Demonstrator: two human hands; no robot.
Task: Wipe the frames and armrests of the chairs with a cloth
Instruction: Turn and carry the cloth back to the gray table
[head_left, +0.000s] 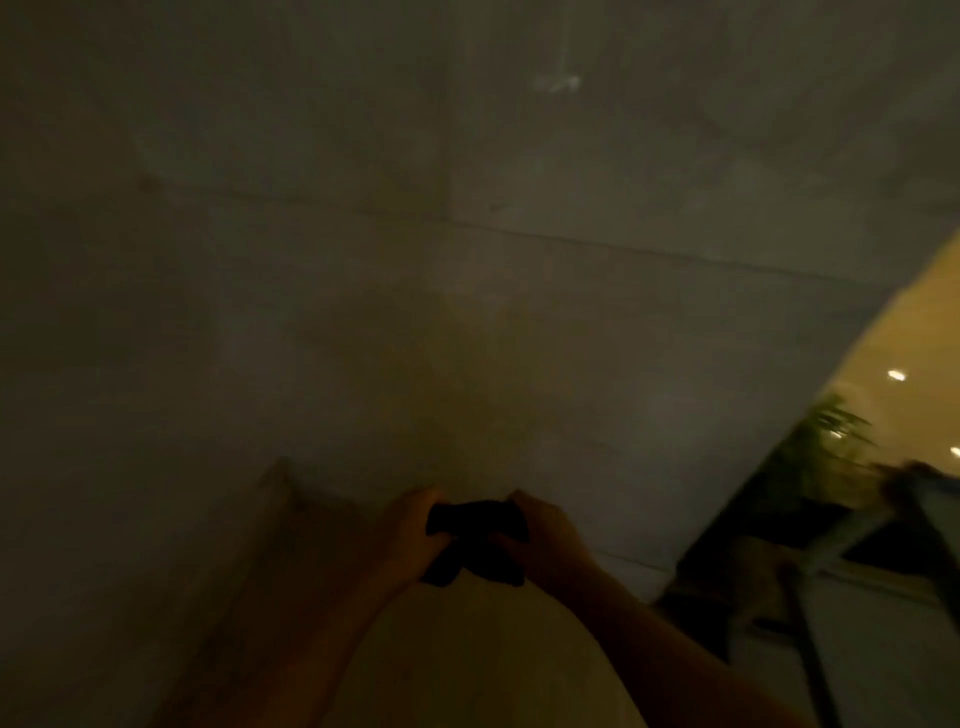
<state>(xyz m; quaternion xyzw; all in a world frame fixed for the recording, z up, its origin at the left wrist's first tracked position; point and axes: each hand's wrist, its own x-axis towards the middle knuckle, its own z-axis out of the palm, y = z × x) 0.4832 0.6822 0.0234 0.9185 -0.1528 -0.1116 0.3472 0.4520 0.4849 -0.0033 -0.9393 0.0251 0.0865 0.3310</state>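
The view is dim and blurred. A dark cloth (475, 540) is bunched between both hands low in the middle, in front of my body. My left hand (408, 535) grips its left end and my right hand (545, 540) grips its right end. At the far right edge a blurred dark frame with a pale surface (914, 519) shows, possibly part of a chair; I cannot tell for sure.
A grey tiled wall (467, 234) fills most of the view straight ahead. A green plant (815, 452) stands at the right before a lit yellow area (914, 332). A pale sloping edge (270, 519) runs at lower left.
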